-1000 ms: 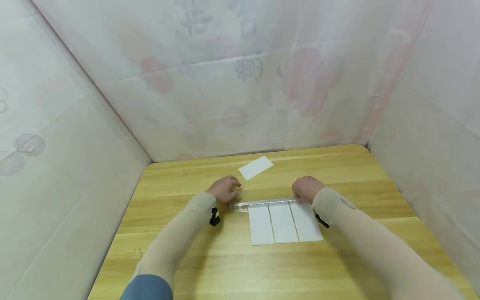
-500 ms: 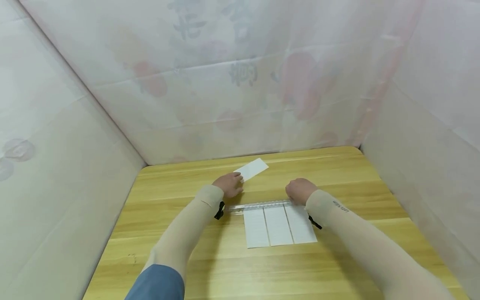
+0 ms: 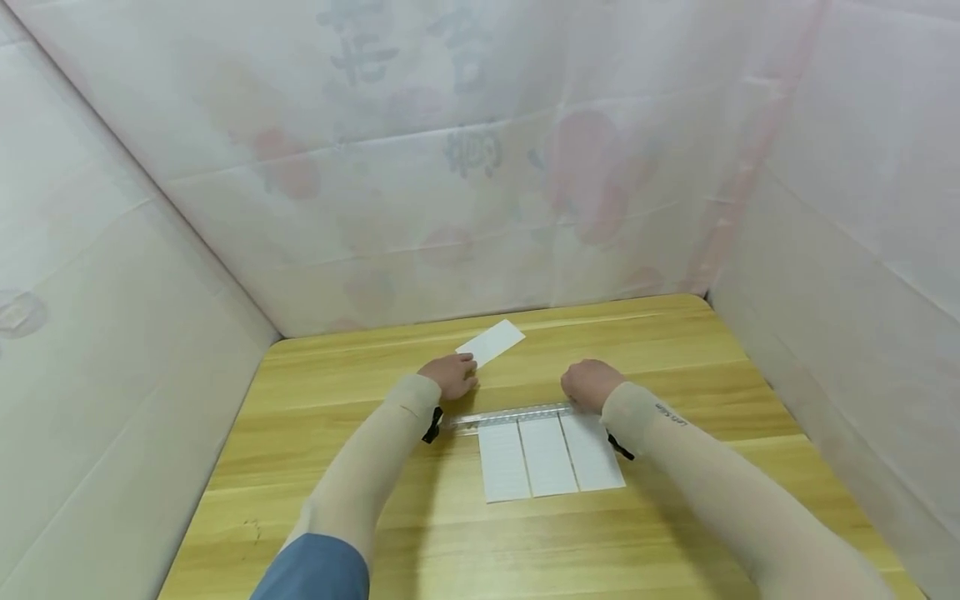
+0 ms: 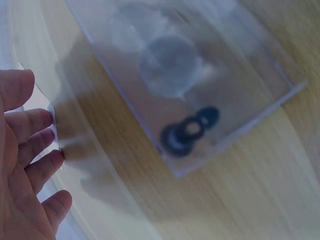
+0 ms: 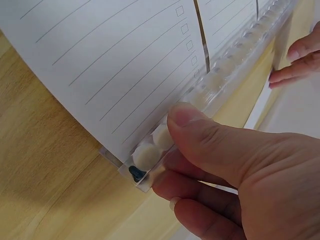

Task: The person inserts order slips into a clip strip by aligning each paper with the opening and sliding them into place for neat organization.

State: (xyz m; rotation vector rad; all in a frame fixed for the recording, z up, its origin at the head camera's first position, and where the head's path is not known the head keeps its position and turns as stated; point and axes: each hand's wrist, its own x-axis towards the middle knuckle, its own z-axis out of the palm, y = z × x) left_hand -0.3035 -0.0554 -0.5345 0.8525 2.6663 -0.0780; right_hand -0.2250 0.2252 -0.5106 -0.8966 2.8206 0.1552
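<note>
A long clear plastic case point(image 3: 517, 415) with a row of whitish round pieces inside lies along the top edges of three white sheets point(image 3: 547, 454). My right hand point(image 3: 591, 383) holds the case's right end; in the right wrist view the thumb point(image 5: 187, 115) presses on top and the fingers curl beneath. A small dark peg point(image 5: 136, 173) shows at that end. My left hand point(image 3: 450, 375) reaches to a separate white card point(image 3: 493, 342) farther back, loosely bent fingers point(image 4: 42, 167) at its near edge. Whether they grip it is not plain.
The sheets bear printed lines and small checkboxes. All this lies on a wood-grain table point(image 3: 360, 517) with a pale printed curtain point(image 3: 420, 208) close behind and more pale sheeting on both sides.
My left hand has left the area by the case's left end and gone back to the separate card, where its fingertips now overlap the near edge. My right hand keeps its hold on the case.
</note>
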